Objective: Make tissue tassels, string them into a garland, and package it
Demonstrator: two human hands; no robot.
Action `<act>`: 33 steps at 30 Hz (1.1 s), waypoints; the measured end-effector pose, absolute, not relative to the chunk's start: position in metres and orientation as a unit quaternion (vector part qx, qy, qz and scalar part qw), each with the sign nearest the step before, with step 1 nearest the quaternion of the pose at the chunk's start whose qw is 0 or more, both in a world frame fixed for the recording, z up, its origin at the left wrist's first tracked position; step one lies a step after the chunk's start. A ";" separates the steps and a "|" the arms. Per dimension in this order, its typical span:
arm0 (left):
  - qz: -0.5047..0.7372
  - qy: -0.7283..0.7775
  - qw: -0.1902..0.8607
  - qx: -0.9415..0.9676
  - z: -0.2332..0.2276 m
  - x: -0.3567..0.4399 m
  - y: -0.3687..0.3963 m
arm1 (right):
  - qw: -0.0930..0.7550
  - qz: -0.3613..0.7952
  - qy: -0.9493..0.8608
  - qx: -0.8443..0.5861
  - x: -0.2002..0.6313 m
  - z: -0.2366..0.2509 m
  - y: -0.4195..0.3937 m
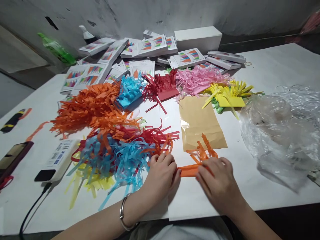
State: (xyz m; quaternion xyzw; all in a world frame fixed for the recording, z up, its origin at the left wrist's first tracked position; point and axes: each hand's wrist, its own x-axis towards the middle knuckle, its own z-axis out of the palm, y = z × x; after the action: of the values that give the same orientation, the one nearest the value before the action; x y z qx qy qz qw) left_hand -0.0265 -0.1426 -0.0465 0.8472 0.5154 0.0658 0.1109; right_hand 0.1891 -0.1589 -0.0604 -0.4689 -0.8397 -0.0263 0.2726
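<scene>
An orange fringed tissue-paper tassel lies across the table in front of me, its solid band stretched between my hands and its cut strips pointing away. My left hand is closed on the band's left end. At the other end, my right hand has its fingers closed over the band. Just beyond is a tan paper sheet in a clear sleeve. Beside my left hand lies a heap of blue fringed paper, mixed with red and yellow strips.
Fringed bundles in orange, red, pink and yellow lie behind. Printed boxes pile up by the wall. Clear plastic bags sit right. A white power bank and a phone lie left.
</scene>
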 end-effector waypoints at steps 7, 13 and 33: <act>0.130 0.462 0.065 0.875 -0.043 -0.029 -0.145 | 0.269 -0.011 -0.873 -0.407 0.183 -0.070 -0.163; 0.175 0.366 0.065 0.912 -0.049 -0.031 -0.145 | 0.266 -0.011 -0.879 -0.395 0.175 -0.066 -0.162; 0.109 0.495 0.155 0.848 -0.045 -0.030 -0.147 | 0.272 -0.021 -0.786 -0.555 0.187 -0.070 -0.173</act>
State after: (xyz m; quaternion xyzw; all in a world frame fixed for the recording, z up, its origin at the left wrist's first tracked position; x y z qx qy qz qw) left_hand -0.0298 -0.1470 -0.0450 0.8479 0.4952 0.1085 0.1548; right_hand 0.1873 -0.1730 -0.0704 -0.5551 -0.7856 -0.0213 0.2723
